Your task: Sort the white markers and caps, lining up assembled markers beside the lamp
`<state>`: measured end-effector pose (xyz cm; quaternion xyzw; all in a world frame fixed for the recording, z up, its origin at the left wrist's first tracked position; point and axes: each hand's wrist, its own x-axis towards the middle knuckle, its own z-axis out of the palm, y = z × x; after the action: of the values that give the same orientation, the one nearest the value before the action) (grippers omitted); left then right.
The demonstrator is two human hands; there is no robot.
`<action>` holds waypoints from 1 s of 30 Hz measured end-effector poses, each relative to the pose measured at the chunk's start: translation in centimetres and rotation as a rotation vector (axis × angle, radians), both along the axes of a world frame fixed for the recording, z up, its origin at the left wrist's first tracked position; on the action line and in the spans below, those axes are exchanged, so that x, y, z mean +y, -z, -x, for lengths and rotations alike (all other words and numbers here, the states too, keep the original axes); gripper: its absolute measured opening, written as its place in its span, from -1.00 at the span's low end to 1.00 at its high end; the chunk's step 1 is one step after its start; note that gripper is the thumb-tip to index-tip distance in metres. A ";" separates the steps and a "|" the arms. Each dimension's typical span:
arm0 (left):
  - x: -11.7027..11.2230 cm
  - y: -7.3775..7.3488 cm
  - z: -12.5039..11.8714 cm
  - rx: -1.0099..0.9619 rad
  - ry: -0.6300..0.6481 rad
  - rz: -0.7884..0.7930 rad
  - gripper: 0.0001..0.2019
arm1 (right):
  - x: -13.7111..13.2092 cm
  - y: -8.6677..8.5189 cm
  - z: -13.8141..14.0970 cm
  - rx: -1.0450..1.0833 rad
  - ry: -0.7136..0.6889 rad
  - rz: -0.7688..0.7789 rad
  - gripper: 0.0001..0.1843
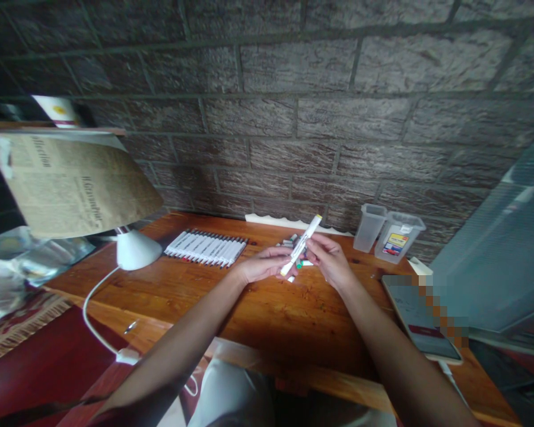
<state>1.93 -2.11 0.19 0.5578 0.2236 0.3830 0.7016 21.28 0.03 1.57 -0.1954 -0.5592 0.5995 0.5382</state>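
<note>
We hold white marker (301, 246) in both grips: left grip (264, 264) closed on lower end, right grip (329, 261) on upper barrel. Loose small pieces (297, 260) lie unsorted just beyond grips; row of markers (204, 248) lies lined up left of grips on table (169, 296).

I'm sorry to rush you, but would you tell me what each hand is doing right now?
Left hand: closed, holding the white marker near its lower end.
Right hand: closed, holding the same marker higher up.

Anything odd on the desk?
Yes: loose small white-and-green marker parts lie scattered on the brown wooden desk under the white yellow-ended marker held between left hand and right hand, unlike the neat row of white black-capped markers beside them.
</note>
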 end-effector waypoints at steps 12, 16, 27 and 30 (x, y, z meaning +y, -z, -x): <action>0.0 0.0 0.0 0.159 0.000 -0.061 -0.59 | -0.2 0.1 0.0 -0.017 -0.005 0.051 -0.72; 0.1 0.2 0.0 0.165 0.011 -0.088 -0.60 | -0.2 0.1 0.1 -0.012 -0.029 0.054 -0.73; 0.1 0.3 0.0 0.175 0.011 -0.106 -0.62 | -0.3 0.1 0.2 -0.039 -0.039 0.058 -0.72; 0.0 0.2 -0.1 0.181 -0.009 -0.106 -0.61 | -0.4 0.0 0.1 -0.041 -0.024 0.059 -0.69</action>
<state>2.00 -2.10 -0.02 0.6253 0.2678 0.3454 0.6465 21.18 -0.32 1.58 -0.2170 -0.5544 0.6181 0.5134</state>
